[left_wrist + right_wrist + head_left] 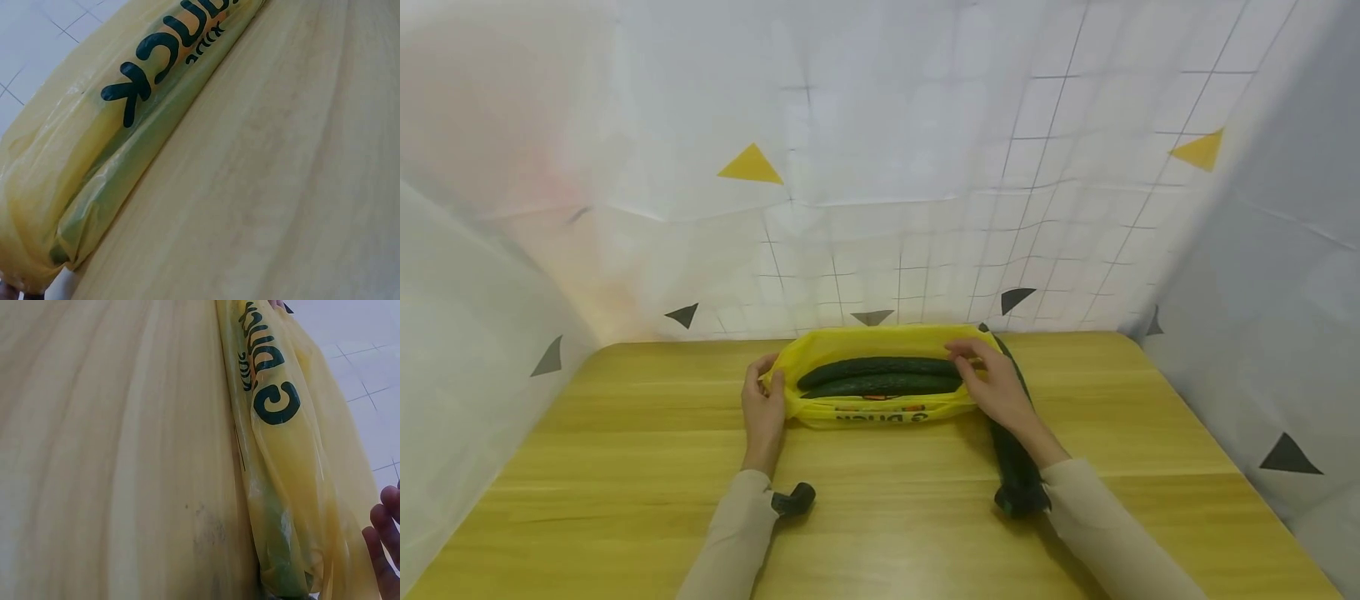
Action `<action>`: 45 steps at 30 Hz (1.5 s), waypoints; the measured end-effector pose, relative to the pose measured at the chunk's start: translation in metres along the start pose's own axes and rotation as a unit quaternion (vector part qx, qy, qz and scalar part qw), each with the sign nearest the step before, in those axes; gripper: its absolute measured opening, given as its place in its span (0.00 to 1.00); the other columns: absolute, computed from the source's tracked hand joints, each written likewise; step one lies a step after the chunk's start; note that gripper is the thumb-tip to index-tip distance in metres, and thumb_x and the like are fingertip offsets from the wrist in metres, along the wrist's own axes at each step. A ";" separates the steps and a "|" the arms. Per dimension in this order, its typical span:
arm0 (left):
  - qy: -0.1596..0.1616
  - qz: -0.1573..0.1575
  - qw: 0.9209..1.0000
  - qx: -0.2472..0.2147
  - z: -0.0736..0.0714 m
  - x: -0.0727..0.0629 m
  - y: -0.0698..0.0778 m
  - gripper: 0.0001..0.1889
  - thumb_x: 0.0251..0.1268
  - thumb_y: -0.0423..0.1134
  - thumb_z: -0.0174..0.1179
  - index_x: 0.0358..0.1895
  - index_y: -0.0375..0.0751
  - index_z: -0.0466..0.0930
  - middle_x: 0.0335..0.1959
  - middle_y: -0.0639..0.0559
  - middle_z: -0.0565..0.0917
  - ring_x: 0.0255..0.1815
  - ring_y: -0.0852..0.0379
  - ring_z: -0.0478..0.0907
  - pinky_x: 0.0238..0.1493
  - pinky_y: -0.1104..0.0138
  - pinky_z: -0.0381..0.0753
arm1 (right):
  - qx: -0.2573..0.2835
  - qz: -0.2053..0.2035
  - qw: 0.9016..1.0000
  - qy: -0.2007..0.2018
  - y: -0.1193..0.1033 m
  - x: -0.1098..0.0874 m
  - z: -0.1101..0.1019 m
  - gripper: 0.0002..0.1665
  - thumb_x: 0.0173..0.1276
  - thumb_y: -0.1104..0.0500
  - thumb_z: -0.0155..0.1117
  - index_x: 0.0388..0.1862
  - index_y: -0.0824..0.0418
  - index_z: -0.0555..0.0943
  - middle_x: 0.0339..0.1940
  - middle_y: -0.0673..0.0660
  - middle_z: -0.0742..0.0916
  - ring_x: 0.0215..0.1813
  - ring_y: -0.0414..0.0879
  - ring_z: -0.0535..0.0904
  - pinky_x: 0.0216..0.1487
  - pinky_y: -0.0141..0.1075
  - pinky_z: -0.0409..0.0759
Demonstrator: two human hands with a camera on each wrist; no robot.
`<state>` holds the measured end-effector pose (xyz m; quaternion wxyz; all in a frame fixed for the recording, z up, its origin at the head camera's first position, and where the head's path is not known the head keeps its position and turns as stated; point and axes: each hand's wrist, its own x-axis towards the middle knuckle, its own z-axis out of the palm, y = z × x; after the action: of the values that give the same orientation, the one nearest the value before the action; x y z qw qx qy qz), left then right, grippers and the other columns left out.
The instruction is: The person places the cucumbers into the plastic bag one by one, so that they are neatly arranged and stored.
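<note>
A yellow plastic bag (887, 412) with dark green printing lies with its mouth spread open. Two long dark green cucumbers (880, 375) lie side by side inside it. My left hand (763, 408) grips the bag's left end, thumb at the inner edge; only fingertips show in the left wrist view. Over the bag's right end is my right hand (996, 387), its fingers loosely bent, apparently holding nothing. In the right wrist view its fingers (384, 534) are beside the bag. Another long dark green cucumber (1006, 446) lies outside the bag on the right, partly hidden beneath my right hand and wrist.
The wooden table (880, 517) extends around the bag. A white sheet (880, 167) with thin lines and yellow and black triangles rises behind it, with further sheeting at both sides. Small dark devices (793, 500) are on the wrists.
</note>
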<state>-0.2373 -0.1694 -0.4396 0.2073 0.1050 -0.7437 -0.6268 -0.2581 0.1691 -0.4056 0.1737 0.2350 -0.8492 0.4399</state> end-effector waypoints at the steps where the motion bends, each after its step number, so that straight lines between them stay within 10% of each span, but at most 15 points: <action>1: -0.002 -0.001 1.000 0.000 -0.001 -0.002 0.004 0.16 0.72 0.37 0.49 0.60 0.42 0.72 0.60 0.46 0.73 0.30 0.58 0.60 0.30 0.73 0.64 | -0.003 0.000 1.000 0.003 0.001 -0.001 -0.001 0.15 0.71 0.62 0.54 0.55 0.58 0.77 0.46 0.58 0.85 0.49 0.47 0.80 0.50 0.44 0.79; 18: 0.010 0.019 1.000 0.005 0.003 0.005 -0.014 0.14 0.72 0.41 0.49 0.57 0.50 0.73 0.57 0.54 0.73 0.36 0.58 0.65 0.33 0.73 0.66 | 0.041 0.057 0.997 0.037 0.002 -0.022 -0.017 0.14 0.71 0.62 0.55 0.53 0.61 0.78 0.47 0.59 0.85 0.47 0.36 0.78 0.45 0.20 0.75; 26: 0.011 0.015 1.000 0.008 0.003 0.004 -0.015 0.14 0.72 0.42 0.50 0.57 0.51 0.73 0.57 0.54 0.73 0.38 0.58 0.65 0.34 0.74 0.67 | 0.063 0.062 0.995 0.035 -0.030 -0.029 -0.033 0.13 0.70 0.68 0.53 0.52 0.69 0.77 0.47 0.68 0.84 0.49 0.61 0.80 0.42 0.22 0.75; 45: 0.009 0.015 1.000 0.007 0.002 0.001 -0.011 0.14 0.72 0.41 0.49 0.57 0.49 0.73 0.58 0.53 0.73 0.38 0.58 0.64 0.34 0.74 0.65 | 0.016 0.094 0.994 0.060 0.008 -0.053 -0.052 0.16 0.71 0.64 0.53 0.56 0.63 0.76 0.48 0.62 0.84 0.51 0.54 0.79 0.44 0.23 0.75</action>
<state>-0.2404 -0.1698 -0.4508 0.2226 0.1008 -0.7479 -0.6172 -0.2139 0.2295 -0.4091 0.1790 0.1302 -0.8485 0.4807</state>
